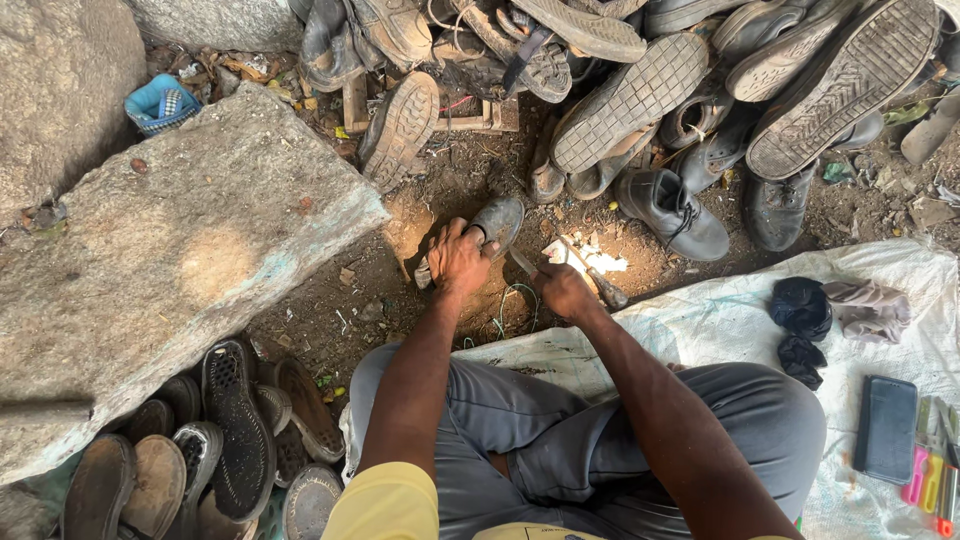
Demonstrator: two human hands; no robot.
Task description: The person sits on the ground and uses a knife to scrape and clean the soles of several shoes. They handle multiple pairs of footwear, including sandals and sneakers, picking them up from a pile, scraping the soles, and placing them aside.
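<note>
My left hand (458, 257) presses down on a dark grey shoe (498, 220) that rests on the dirt ground, its toe pointing away from me. My right hand (565, 290) grips a tool with a wooden handle (603, 288), and its metal blade (522, 262) reaches toward the shoe's near edge. Both forearms stretch forward over my crossed legs in grey trousers. The part of the shoe under my left palm is hidden.
A big heap of worn black shoes and boots (640, 100) lies at the top. A large flat stone (170, 260) is at left, with more soles (235, 430) below it. On a white sack cloth (720, 320) lie dark rags (800, 310), a phone (886, 428) and small tools (935, 470).
</note>
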